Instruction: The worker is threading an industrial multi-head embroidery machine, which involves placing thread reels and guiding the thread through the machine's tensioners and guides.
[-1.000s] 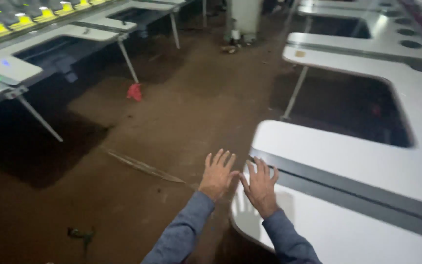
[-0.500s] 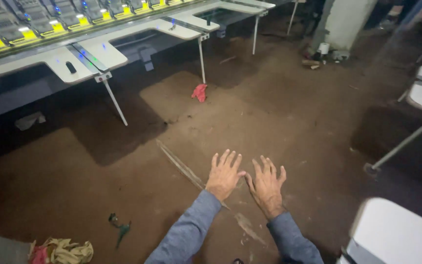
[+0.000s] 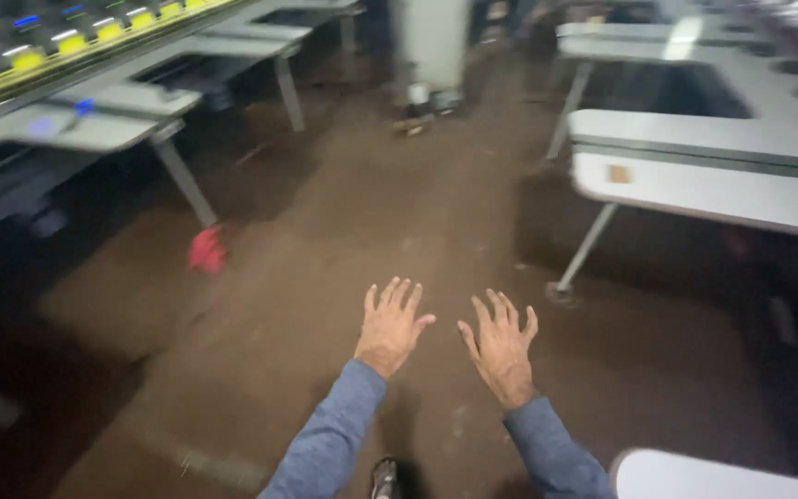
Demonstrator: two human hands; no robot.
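Brown dusty floor (image 3: 417, 212) under both hands, left hand (image 3: 392, 325) open with fingers spread, right hand (image 3: 502, 344) open likewise, both empty, side by side, apart, red cloth (image 3: 206, 250) at a desk leg (image 3: 182, 180) well left, grey desk (image 3: 695, 157) at right.

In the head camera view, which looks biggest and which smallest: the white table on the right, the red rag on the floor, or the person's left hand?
1. white table, by far the largest.
2. left hand, open and empty; it sits close to the camera, so it looks bigger than it really is.
3. red rag, smallest, though farther off, so it is not far behind the hand.
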